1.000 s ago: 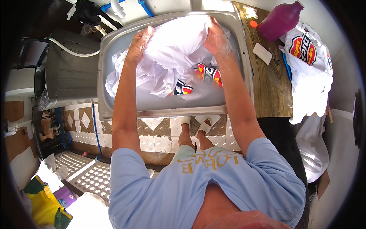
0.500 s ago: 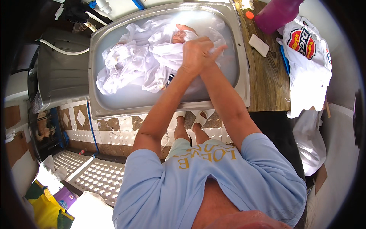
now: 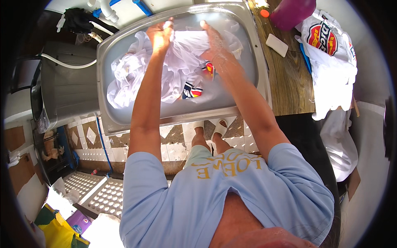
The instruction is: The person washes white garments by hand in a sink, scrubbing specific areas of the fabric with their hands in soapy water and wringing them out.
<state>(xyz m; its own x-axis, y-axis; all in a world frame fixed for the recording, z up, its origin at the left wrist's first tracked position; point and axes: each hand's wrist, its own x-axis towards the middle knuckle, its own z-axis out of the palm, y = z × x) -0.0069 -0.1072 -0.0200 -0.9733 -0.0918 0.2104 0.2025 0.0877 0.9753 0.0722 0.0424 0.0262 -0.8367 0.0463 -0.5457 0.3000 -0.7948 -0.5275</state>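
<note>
Beside a brown wooden counter (image 3: 295, 80) with a white soap bar (image 3: 276, 45), white cloth (image 3: 186, 43) is soaked in a grey metal sink (image 3: 115, 129). Arms (image 3: 147, 93) crossed before are now parted; cloth is pinched by the left hand (image 3: 161, 35) and touched by the right hand (image 3: 218, 46), whose grip cannot be told.

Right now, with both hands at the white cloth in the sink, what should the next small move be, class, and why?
Probably bring the right hand toward the left hand to rub the cloth: the hands stand apart with fabric between them, suds show on the right wrist, and cloudy water lies around the bunched remainder.
</note>
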